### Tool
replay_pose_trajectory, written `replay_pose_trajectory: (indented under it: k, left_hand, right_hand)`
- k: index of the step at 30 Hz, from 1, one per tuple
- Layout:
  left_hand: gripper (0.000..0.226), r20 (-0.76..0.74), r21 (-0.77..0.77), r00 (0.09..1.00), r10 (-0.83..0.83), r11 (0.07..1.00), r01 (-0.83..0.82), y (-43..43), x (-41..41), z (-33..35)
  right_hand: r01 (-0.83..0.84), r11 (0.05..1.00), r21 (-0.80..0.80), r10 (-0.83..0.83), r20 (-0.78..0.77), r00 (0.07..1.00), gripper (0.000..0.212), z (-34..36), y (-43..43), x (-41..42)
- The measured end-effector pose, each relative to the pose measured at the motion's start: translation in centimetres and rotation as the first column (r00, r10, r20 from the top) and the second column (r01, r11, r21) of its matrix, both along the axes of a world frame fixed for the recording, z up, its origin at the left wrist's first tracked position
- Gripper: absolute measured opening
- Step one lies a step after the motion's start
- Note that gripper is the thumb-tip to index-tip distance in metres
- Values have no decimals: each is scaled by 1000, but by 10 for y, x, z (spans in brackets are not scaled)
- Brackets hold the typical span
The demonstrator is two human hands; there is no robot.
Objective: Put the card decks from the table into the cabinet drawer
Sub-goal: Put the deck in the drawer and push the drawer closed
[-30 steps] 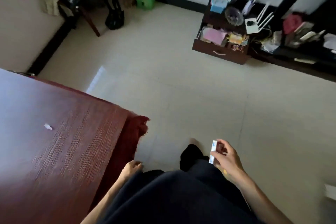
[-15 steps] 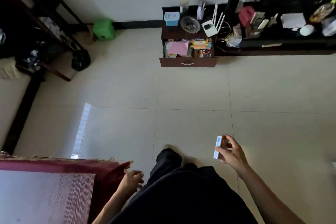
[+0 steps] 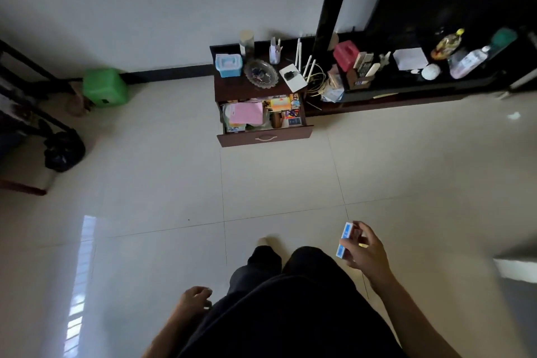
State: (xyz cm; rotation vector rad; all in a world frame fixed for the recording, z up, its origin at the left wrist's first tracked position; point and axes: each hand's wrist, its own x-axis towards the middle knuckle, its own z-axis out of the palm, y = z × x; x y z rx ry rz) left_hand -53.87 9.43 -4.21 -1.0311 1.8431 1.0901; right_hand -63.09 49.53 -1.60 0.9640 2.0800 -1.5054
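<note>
My right hand [image 3: 366,253] grips a small blue-and-white card deck [image 3: 344,240] by its edges, held in front of my right hip above the tiled floor. My left hand [image 3: 194,298] hangs at my left side with its fingers curled and nothing visible in it. Ahead across the floor stands a dark brown cabinet [image 3: 229,88]. Its drawer [image 3: 265,136] is pulled out and packed with a pink sheet, coloured boxes and other small items. The table is out of view.
On the cabinet top sit a blue box [image 3: 229,65], a glass dish [image 3: 260,72] and a white router [image 3: 296,73]. A low black shelf [image 3: 406,90] with clutter runs to the right. A green stool [image 3: 105,86] and a black bag [image 3: 63,150] lie left.
The view has turned away from the red table, which has left the frame. The cabinet now lies straight ahead and closer. My right hand still carries the deck.
</note>
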Motion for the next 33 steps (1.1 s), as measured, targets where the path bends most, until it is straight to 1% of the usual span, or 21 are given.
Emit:
replay_pose_trajectory:
  k: [2,5,7,11,14,16,17,19,21,27,33]
  left_hand:
    - [15,22,12,1000,-21,1000,20,-2,-53,8]
    - [15,-57,27,998,-25,999,27,0,-138,16]
    - [16,-76,52,997,-17,998,21,4,-182,17]
    - [19,-100,43,995,-11,999,16,11,-261,13]
    - [22,-75,30,997,0,1000,2,14,-296,18]
    - [23,-75,30,996,44,999,-42,15,-315,18]
    - [23,-74,21,997,40,999,-38,15,-323,19]
    - [21,-53,-8,999,-3,1000,2,14,-335,23]
    - [21,-24,-19,1000,-1,1000,1,13,-344,23]
    - [26,57,-31,994,-94,995,95,-4,-381,16]
    - [24,94,14,995,-18,1000,17,-36,-454,2]
  right_hand:
    - [43,999,-10,-43,-1,999,50,1,-6,-23]
    - [74,997,-27,-74,0,997,48,0,-13,-59]
    - [79,996,-46,-79,4,997,50,-3,-16,-86]
    - [57,996,-70,-56,24,998,51,-7,-14,-157]
    - [10,998,-61,-8,34,999,51,-4,-10,-214]
    - [-11,997,-78,13,31,999,50,0,-9,-253]
    - [-32,996,-88,35,27,999,49,3,-8,-273]
    - [-80,994,-79,82,34,996,49,7,-8,-307]
    - [-111,990,-88,116,47,992,49,9,-9,-339]
    - [-127,988,-93,132,57,990,48,5,-28,-421]
    - [-164,986,-10,164,73,984,49,-7,-58,-487]
